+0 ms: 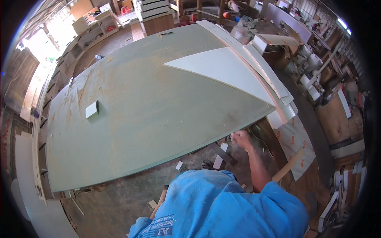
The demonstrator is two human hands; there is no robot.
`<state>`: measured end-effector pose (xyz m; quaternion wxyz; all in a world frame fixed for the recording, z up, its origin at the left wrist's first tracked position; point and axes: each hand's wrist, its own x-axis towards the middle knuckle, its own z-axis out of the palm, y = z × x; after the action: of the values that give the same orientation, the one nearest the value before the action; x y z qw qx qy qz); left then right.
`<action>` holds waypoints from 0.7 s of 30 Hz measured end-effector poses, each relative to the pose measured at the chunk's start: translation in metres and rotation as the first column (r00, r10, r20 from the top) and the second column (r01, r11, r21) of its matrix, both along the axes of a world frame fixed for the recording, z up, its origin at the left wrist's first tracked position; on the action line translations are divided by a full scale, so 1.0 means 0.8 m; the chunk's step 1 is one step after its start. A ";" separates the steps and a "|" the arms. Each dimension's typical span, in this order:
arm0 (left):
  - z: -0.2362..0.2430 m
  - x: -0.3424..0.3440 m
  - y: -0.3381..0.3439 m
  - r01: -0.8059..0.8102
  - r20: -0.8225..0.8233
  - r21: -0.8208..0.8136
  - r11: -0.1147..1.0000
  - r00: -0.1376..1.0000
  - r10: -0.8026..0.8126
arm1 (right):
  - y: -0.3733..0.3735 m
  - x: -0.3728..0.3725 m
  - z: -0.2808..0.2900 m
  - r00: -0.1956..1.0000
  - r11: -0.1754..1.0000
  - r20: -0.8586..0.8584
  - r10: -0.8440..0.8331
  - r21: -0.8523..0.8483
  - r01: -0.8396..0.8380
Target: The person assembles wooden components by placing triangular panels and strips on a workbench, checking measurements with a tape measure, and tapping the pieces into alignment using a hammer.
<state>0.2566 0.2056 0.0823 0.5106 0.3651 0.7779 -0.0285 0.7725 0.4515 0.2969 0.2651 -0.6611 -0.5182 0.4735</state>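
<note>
My right hand (241, 139) is beside the near right edge of a large green-grey tabletop (143, 107). Its fingers are curled together, and whatever they may hold is too small or hidden to name. Low by my body hangs my left hand (164, 193), mostly covered by my blue shirt (222, 202); its fingers do not show clearly. On the right part of the tabletop lies a white triangular panel (226, 71). A small white block with a curved dark side (92, 110) rests on the left part.
Long white and pinkish strips (254, 63) lie along the tabletop's right edge. Offcuts (218, 162) litter the floor below. A printed white sheet (301, 150) with a wooden strip (291, 163) across it is at right. A drawer cabinet (154, 18) stands beyond the table.
</note>
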 end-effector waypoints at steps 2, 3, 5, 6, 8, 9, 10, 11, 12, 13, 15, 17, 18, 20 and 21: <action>0.005 0.002 0.010 -0.012 0.004 -0.006 1.000 1.000 0.013 | 0.039 -0.017 0.030 0.999 0.993 0.017 -0.030 0.112 0.028; 0.008 0.000 0.012 -0.020 -0.003 -0.014 1.000 1.000 0.020 | 0.055 -0.025 0.038 0.996 0.994 0.059 -0.060 0.097 0.054; 0.010 -0.009 0.016 -0.058 -0.025 -0.038 0.998 0.998 0.057 | 0.085 -0.039 0.044 0.998 0.987 0.023 -0.065 0.146 0.061; 0.008 -0.015 0.019 -0.085 -0.044 -0.053 0.995 0.996 0.083 | 0.099 -0.042 0.046 0.997 0.986 0.022 -0.076 0.153 0.072; 0.003 -0.033 0.020 -0.137 -0.088 -0.084 0.987 0.988 0.129 | 0.134 -0.044 0.048 0.998 0.978 0.055 -0.023 0.210 0.011; -0.002 -0.040 0.021 -0.155 -0.104 -0.096 0.983 0.984 0.145 | 0.159 -0.047 0.048 0.998 0.969 0.067 0.015 0.246 -0.031; -0.008 -0.047 0.023 -0.130 -0.120 -0.083 0.988 0.986 0.119 | 0.185 -0.050 0.049 0.994 0.956 0.105 0.020 0.287 -0.050; -0.014 -0.053 0.024 -0.104 -0.138 -0.070 0.992 0.986 0.094 | 0.212 -0.052 0.050 0.988 0.958 0.156 0.003 0.284 -0.048; -0.021 -0.053 0.022 -0.097 -0.156 -0.117 0.988 0.985 0.078 | 0.240 -0.054 0.052 0.988 0.942 0.154 0.013 0.331 -0.064; -0.026 -0.046 0.021 -0.161 -0.210 -0.037 0.986 0.966 0.150 | 0.269 -0.054 0.055 0.987 0.951 0.158 -0.015 0.306 -0.035; -0.030 -0.027 0.021 -0.317 -0.284 -0.082 0.945 0.916 0.283 | 0.330 -0.055 0.057 0.964 0.940 0.266 -0.005 0.330 -0.086; -0.026 0.002 0.029 -0.393 -0.220 -0.133 0.910 0.907 0.359 | 0.386 -0.054 0.048 0.942 0.900 0.335 -0.033 0.419 -0.117; -0.021 0.025 0.036 -0.427 -0.171 -0.213 0.879 0.902 0.397 | 0.416 -0.053 0.043 0.950 0.877 0.311 -0.010 0.460 -0.141; -0.009 0.073 0.060 -0.436 -0.119 -0.192 0.879 0.899 0.420 | 0.470 -0.051 0.028 0.945 0.855 0.326 -0.001 0.490 -0.168; -0.002 0.095 0.074 -0.440 -0.092 -0.189 0.878 0.898 0.431 | 0.497 -0.049 0.020 0.936 0.848 0.352 -0.003 0.497 -0.184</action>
<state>0.3327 0.2647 0.0805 0.5202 0.1257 0.8447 -0.0014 0.7337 0.8493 0.3130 0.3180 -0.6099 -0.6960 0.2060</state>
